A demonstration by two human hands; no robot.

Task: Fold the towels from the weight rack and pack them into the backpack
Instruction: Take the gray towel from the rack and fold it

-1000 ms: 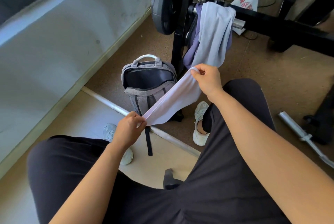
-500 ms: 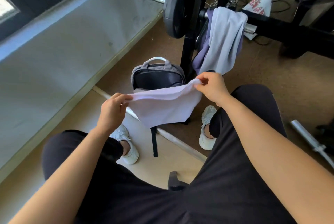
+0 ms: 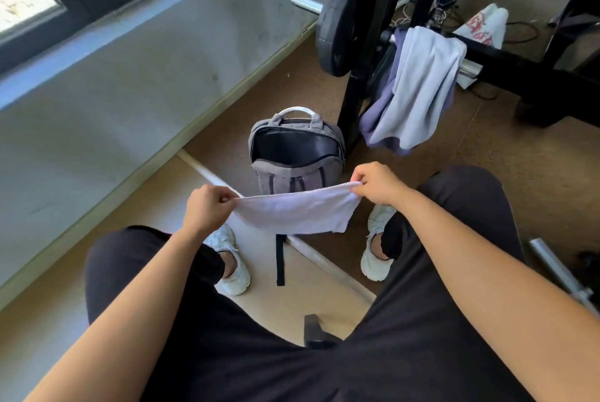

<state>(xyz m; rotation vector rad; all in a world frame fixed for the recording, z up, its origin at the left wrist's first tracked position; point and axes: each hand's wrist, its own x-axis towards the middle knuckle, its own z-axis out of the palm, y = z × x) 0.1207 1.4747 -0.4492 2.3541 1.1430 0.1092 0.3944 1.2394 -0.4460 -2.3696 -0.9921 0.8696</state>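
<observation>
Two hands on one towel. Left hand point(image 3: 209, 206) pinches one top corner of the pale lilac towel point(image 3: 297, 213), fingers curled tight on the cloth. Right hand point(image 3: 376, 184) pinches the opposite corner the same way. The towel is stretched roughly level between them, top edge sagging slightly, the rest hanging down. It is in the air above the floor, between the person's knees, and overlaps the lower front of the backpack point(image 3: 297, 154) in this view.

The grey backpack stands upright on the floor, main compartment unzipped and gaping, dark inside. It sits just beside the foot of the black weight rack point(image 3: 355, 102). One black strap point(image 3: 280, 258) trails from it toward the person.

Two more towels are draped over the bar on the rack: a light grey towel point(image 3: 422, 83) on top, a purple towel point(image 3: 376, 115) under it and showing at its left edge. A black weight plate point(image 3: 341, 18) is on the bar just left of them.

The person is seated, in black trousers and white shoes point(image 3: 232, 271). A white plastic bag point(image 3: 483, 24) lies behind the rack.
</observation>
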